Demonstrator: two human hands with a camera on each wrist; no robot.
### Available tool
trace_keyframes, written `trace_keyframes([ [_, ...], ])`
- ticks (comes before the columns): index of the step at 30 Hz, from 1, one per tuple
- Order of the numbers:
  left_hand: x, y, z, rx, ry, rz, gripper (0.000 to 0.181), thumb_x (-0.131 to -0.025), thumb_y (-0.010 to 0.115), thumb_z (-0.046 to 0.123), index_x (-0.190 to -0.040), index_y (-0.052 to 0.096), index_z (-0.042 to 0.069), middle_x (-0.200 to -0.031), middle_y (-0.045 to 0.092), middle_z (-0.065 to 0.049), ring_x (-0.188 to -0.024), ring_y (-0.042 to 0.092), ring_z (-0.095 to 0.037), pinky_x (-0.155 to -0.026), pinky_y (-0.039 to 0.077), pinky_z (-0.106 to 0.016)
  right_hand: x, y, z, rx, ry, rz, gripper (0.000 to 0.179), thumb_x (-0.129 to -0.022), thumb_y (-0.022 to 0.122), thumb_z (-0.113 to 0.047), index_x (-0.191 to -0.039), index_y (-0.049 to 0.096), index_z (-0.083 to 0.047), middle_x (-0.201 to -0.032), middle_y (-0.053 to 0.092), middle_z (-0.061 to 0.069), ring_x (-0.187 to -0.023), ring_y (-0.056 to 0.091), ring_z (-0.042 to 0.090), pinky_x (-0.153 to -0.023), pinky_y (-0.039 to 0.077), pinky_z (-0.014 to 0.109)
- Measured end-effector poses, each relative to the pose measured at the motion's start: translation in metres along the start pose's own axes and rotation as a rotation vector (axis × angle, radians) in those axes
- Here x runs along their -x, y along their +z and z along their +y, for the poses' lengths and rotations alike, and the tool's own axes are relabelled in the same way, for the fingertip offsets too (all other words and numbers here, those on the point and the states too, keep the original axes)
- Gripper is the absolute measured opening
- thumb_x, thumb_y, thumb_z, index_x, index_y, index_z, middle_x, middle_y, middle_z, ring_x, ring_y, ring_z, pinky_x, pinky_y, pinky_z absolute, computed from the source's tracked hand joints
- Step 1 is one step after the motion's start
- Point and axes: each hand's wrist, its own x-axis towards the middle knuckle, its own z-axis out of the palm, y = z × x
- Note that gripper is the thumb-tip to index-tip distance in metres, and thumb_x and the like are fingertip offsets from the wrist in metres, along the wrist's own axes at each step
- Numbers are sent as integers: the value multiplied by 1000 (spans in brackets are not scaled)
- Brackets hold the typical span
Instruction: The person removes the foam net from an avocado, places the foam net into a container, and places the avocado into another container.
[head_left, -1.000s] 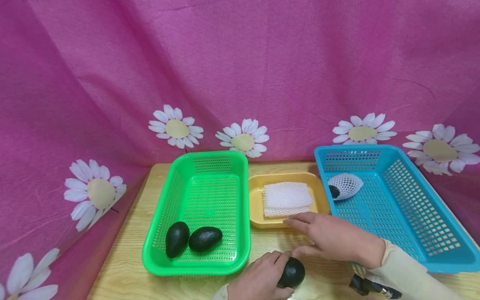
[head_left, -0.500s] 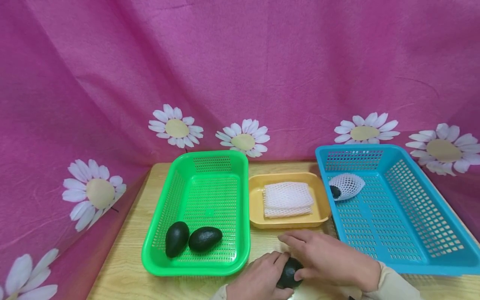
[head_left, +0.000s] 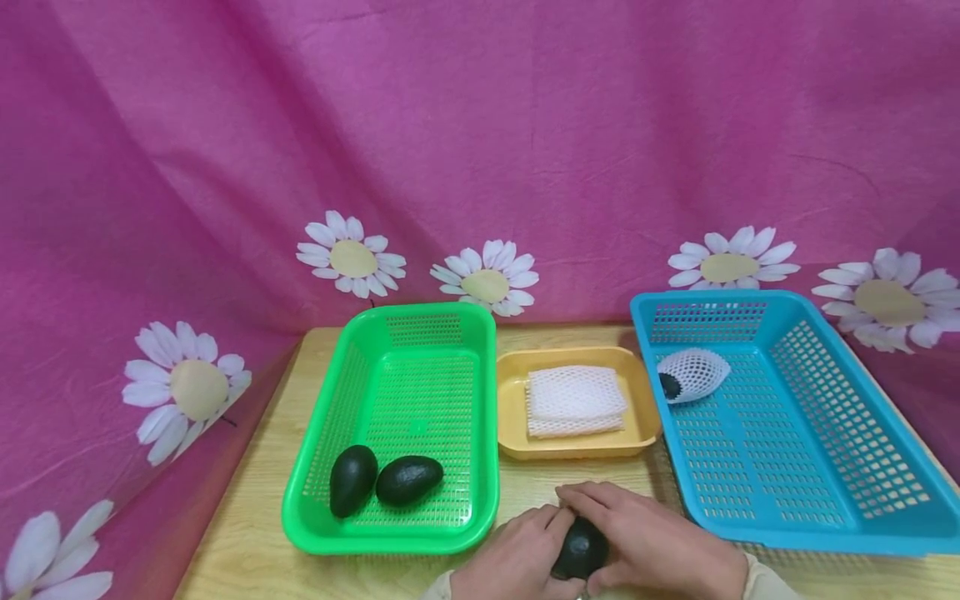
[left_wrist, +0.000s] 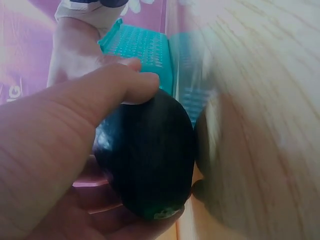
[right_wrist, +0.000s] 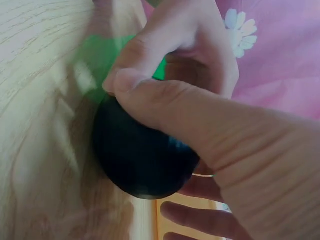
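In the head view a dark avocado (head_left: 582,550) is between both hands at the table's near edge, close to the tabletop. My left hand (head_left: 517,557) grips it from the left; in the left wrist view the thumb lies over the avocado (left_wrist: 150,155) and fingers curl beneath it. My right hand (head_left: 652,537) holds it from the right, its thumb pressed on the avocado (right_wrist: 142,150) in the right wrist view, fingers partly hidden behind. Two more avocados (head_left: 353,481) lie in the green basket (head_left: 420,367). White foam net sleeves (head_left: 576,400) lie in the yellow tray (head_left: 513,433).
On the right stands a blue basket (head_left: 780,433) holding an avocado in a white foam net (head_left: 693,375). The yellow tray sits between the two baskets on the wooden table (head_left: 247,500). A pink flowered cloth (head_left: 480,150) hangs behind.
My right hand has come down and back from near the yellow tray to the avocado and now holds it too. The left hand has kept its grip with little movement.
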Motion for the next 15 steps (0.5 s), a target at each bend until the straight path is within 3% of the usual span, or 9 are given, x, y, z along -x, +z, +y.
trace_keyframes([
  [4, 1, 0, -1, 10, -4, 28, 68, -89, 76, 47, -139, 58, 4, -111, 70, 2, -95, 64, -1, -75, 51, -12, -2, 4, 3, -58, 9, -32, 97, -81, 71, -72, -157, 44, -19, -150, 55, -9, -132, 56, 15, -107, 55, 40],
  [10, -1, -2, -3, -59, 41, 138, 61, -86, 79, 43, -130, 61, 6, -108, 70, 3, -96, 66, -3, -79, 54, -13, -4, 5, 2, -24, 0, 3, 96, -83, 69, -72, -159, 41, -21, -150, 55, -10, -131, 57, 14, -106, 55, 40],
  [15, 2, -8, 0, -59, 52, 126, 62, -87, 79, 44, -133, 60, 6, -114, 71, 1, -101, 67, -5, -83, 55, -15, -4, 4, 3, -55, 1, 17, 105, -78, 67, -79, -160, 38, -21, -152, 53, -9, -134, 56, 16, -107, 54, 39],
])
